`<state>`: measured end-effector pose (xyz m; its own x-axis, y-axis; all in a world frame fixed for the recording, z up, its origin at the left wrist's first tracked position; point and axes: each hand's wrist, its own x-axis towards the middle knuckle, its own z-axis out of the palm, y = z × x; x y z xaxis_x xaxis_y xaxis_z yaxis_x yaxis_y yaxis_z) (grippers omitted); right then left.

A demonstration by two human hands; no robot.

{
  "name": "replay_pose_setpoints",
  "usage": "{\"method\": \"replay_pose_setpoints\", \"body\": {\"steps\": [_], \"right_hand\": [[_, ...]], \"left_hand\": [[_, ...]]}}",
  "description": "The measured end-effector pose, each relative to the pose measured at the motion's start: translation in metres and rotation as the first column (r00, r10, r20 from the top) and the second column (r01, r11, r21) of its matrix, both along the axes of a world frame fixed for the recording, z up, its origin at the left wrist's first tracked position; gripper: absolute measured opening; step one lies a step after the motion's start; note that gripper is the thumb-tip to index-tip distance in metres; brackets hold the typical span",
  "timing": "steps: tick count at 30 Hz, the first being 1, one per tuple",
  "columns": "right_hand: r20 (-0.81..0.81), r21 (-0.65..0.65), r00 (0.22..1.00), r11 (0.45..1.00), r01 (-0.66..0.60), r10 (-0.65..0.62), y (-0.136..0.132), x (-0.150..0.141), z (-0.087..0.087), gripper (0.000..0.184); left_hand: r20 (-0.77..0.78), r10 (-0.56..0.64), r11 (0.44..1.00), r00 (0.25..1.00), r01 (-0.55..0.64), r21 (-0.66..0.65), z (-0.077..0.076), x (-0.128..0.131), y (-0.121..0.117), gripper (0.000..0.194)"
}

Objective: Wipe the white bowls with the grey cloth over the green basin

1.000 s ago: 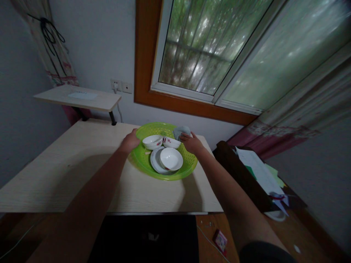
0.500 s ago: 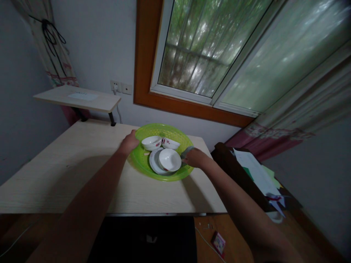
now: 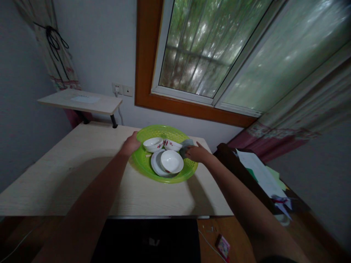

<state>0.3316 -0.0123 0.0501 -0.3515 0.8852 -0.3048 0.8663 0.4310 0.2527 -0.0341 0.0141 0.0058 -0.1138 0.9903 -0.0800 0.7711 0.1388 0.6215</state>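
Note:
A green plastic basin (image 3: 139, 171) rests on the pale wooden table. My left hand (image 3: 131, 143) is closed on its left rim. Over the basin's right side, my right hand (image 3: 197, 152) grips a grey-green cloth (image 3: 186, 147), which hangs against the inner wall. Inside lie a white bowl (image 3: 172, 162) at the front, a white plate (image 3: 157, 163) partly under it, a bowl with red marks (image 3: 153, 144) at the back left, and a tilted patterned bowl (image 3: 172, 145) beside that one. A small pale piece (image 3: 148, 155) shows left of the plate.
A raised shelf (image 3: 82, 100) with a paper on it stands at the table's back left. Behind the table (image 3: 90, 182) are a wall and window. To the right, a dark brown box or seat (image 3: 233, 168) bears papers (image 3: 259, 171). A pink box (image 3: 223, 245) lies on the floor.
My right hand has shifted slightly up and right with the cloth, off the basin's lower wall. My left hand stays on the rim. The whole view has shifted a little.

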Motion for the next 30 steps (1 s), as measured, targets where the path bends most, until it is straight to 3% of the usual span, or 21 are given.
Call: {"method": "replay_pose_setpoints", "body": {"steps": [5,9,12,15,19,21,24,30], "right_hand": [[-0.032,0.043,0.999,0.999,0.015,-0.013,0.000,-0.004,-0.012,0.036],[0.006,-0.019,0.997,0.997,0.071,-0.071,-0.016,-0.009,-0.002,0.046],[-0.011,-0.135,0.995,0.986,0.099,-0.102,-0.033,-0.012,0.017,0.061],[-0.152,-0.322,0.980,0.944,0.076,-0.131,-0.045,-0.013,0.035,0.063],[-0.257,-0.440,0.952,0.897,0.037,-0.165,-0.044,-0.010,0.042,0.061],[-0.181,-0.396,0.973,0.916,0.064,-0.146,-0.037,-0.007,0.036,0.058],[-0.010,-0.187,0.995,0.977,0.098,-0.101,-0.023,-0.002,0.022,0.049],[0.021,0.116,0.997,0.991,-0.071,0.069,0.004,0.003,-0.001,0.035]], "left_hand": [[-0.003,0.011,1.000,1.000,-0.011,0.003,-0.002,-0.001,0.001,0.063],[0.029,0.017,1.000,0.999,-0.017,0.013,-0.003,-0.001,0.001,0.062],[0.055,0.027,0.999,0.998,-0.027,0.017,-0.003,0.000,0.000,0.061],[0.068,0.028,0.999,0.997,-0.029,0.015,-0.002,0.000,-0.001,0.061],[0.064,0.020,0.999,0.998,-0.022,0.026,-0.001,0.000,-0.002,0.064],[0.072,0.012,0.999,0.997,-0.015,0.038,-0.001,0.000,-0.002,0.065],[0.090,0.001,0.999,0.996,-0.004,0.035,0.000,0.000,-0.003,0.067],[0.065,0.013,1.000,0.998,-0.015,0.023,-0.001,-0.001,-0.003,0.068]]}}
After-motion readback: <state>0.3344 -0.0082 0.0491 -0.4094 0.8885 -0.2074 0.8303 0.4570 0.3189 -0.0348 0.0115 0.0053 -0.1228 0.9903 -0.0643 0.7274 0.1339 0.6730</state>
